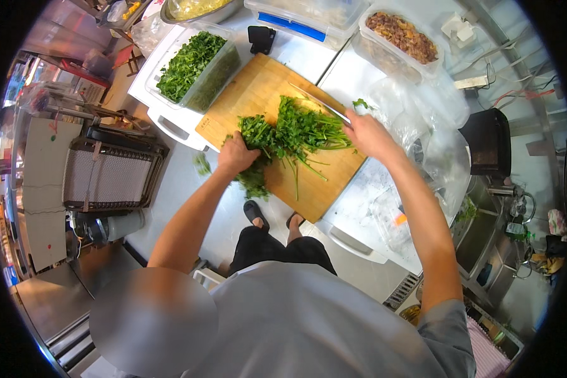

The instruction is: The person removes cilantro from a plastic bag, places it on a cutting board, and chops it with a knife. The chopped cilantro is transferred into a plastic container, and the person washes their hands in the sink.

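A heap of leafy green herbs with long stems (307, 125), like cilantro, lies across a wooden cutting board (330, 189). My left hand (237, 153) grips a leafy bunch (256, 132) at the board's left edge, and some of its leaves hang over that edge. In my right hand (368, 132) is the handle of a knife (328, 107); its blade points up and left, along the far side of the stems. A small green sprig (360, 103) lies just beyond my right hand. My fingertips on the left are partly hidden by leaves.
A clear plastic tub of chopped greens (210, 87) stands left of the board. Behind are a blue-latched plastic box (293, 27) and a tub of brownish food (368, 45). Plastic bags (420, 123) lie at right. A metal bowl (217, 14) sits at the back left.
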{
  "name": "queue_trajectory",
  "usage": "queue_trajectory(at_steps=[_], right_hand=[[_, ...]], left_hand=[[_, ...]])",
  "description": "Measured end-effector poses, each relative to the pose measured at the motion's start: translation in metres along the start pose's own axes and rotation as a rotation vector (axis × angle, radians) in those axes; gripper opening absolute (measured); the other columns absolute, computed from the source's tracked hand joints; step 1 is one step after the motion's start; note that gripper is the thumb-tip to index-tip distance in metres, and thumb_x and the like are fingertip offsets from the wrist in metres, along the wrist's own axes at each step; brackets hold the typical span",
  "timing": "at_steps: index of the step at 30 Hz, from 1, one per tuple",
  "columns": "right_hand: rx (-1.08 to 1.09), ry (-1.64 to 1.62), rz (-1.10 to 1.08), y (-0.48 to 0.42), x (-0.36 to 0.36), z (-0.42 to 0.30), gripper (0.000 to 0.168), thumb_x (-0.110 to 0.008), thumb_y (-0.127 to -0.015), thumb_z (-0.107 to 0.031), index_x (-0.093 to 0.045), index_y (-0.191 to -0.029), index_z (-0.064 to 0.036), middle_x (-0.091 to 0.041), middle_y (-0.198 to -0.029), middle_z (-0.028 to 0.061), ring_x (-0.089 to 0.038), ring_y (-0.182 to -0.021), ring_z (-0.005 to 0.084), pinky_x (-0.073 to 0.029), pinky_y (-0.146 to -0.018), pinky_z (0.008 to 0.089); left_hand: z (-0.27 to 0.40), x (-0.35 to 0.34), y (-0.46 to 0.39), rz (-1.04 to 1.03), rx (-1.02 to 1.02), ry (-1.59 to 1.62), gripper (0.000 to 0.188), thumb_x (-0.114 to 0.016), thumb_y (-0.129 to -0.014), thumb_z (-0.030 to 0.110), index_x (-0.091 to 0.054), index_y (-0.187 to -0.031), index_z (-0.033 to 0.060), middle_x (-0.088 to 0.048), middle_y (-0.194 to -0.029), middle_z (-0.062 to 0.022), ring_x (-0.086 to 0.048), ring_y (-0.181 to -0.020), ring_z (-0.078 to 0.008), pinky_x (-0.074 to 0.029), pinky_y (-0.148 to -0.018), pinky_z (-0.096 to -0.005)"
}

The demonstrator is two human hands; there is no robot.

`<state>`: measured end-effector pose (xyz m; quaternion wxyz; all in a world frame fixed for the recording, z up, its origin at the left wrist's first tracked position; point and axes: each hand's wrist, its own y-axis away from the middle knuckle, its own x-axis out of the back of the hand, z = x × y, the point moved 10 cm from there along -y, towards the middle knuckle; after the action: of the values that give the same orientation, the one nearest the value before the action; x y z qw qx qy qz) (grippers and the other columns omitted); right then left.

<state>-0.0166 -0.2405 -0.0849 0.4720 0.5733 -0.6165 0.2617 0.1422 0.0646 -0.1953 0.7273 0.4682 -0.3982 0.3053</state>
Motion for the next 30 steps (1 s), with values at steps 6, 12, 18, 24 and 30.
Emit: queue_trajectory(at_steps=[6,12,18,24,30], right_hand=[[-0.223,-0.390,0.043,0.078,-0.043,0.006,0.025,-0.059,-0.101,-0.019,-0.052,-0.109,0.004,-0.069,-0.095,0.0291,-0.068,-0.090,0.0494,-0.054,-0.081,0.0554],[-0.272,-0.726,0.282,0.126,-0.112,-0.038,0.023,-0.058,-0.103,-0.018,-0.042,-0.098,-0.003,-0.059,-0.067,0.0160,-0.058,-0.045,0.0238,-0.045,-0.042,0.0400],[-0.346,-0.949,0.285,0.139,-0.101,-0.058,0.022,-0.060,-0.102,-0.015,-0.041,-0.097,-0.003,-0.060,-0.068,0.0176,-0.061,-0.046,0.0232,-0.045,-0.044,0.0412],[-0.308,-0.612,0.364,0.120,-0.053,-0.010,0.024,-0.060,-0.098,-0.010,-0.042,-0.106,0.004,-0.066,-0.081,0.0317,-0.065,-0.078,0.0544,-0.050,-0.064,0.0595],[-0.309,-0.615,0.362,0.133,-0.102,-0.034,0.023,-0.061,-0.099,-0.010,-0.042,-0.105,0.003,-0.064,-0.080,0.0298,-0.065,-0.078,0.0524,-0.049,-0.065,0.0569]], left_hand=[[0.047,-0.025,0.010,0.008,0.100,0.207,0.077,-0.080,-0.080,0.045,-0.053,-0.125,-0.0107,-0.069,-0.118,-0.0314,-0.068,-0.112,-0.0445,-0.056,-0.096,-0.0479],[0.094,-0.016,-0.054,-0.023,0.012,0.327,0.069,-0.077,-0.082,0.041,-0.058,-0.125,-0.0090,-0.069,-0.120,-0.0312,-0.067,-0.113,-0.0454,-0.054,-0.098,-0.0494],[0.069,0.026,-0.085,-0.010,-0.156,0.090,0.065,-0.076,-0.081,0.043,-0.062,-0.124,-0.0037,-0.071,-0.116,-0.0286,-0.068,-0.112,-0.0421,-0.054,-0.096,-0.0489],[0.032,0.011,-0.063,-0.021,-0.143,0.064,0.071,-0.079,-0.079,0.042,-0.056,-0.128,-0.0051,-0.069,-0.118,-0.0303,-0.067,-0.114,-0.0433,-0.053,-0.098,-0.0478],[0.074,-0.012,-0.055,-0.063,-0.061,0.212,0.104,-0.082,-0.075,0.046,-0.035,-0.148,-0.0106,-0.045,-0.147,-0.0354,-0.047,-0.137,-0.0462,-0.041,-0.115,-0.0470]])
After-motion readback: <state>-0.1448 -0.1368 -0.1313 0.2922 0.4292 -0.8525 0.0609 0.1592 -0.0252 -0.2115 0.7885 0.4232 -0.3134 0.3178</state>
